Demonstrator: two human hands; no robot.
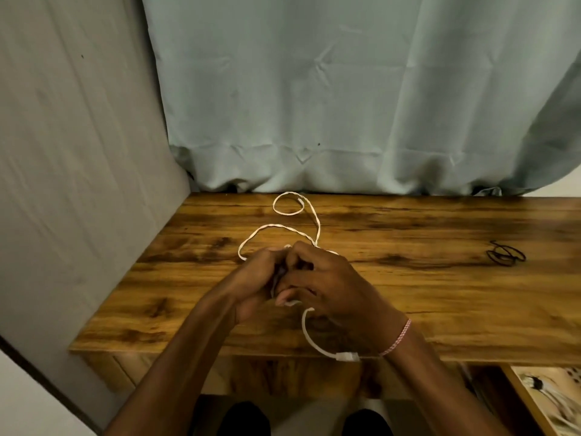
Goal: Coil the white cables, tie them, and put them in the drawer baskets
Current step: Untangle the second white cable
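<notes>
A white braided cable [276,227] lies in loose loops on the wooden desk [440,294], running from a small loop at the back edge toward me. My left hand [251,278] and my right hand [323,284] meet over the middle of the desk, both closed on a stretch of this cable. One end with a white connector [347,356] hangs out below my right wrist at the desk's front edge. What lies between my palms is hidden.
Several thin black ties [505,254] lie on the desk at the right. An open drawer [547,401] with a basket holding coiled cables shows at the bottom right. A green curtain [345,105] hangs behind the desk, with a grey wall on the left.
</notes>
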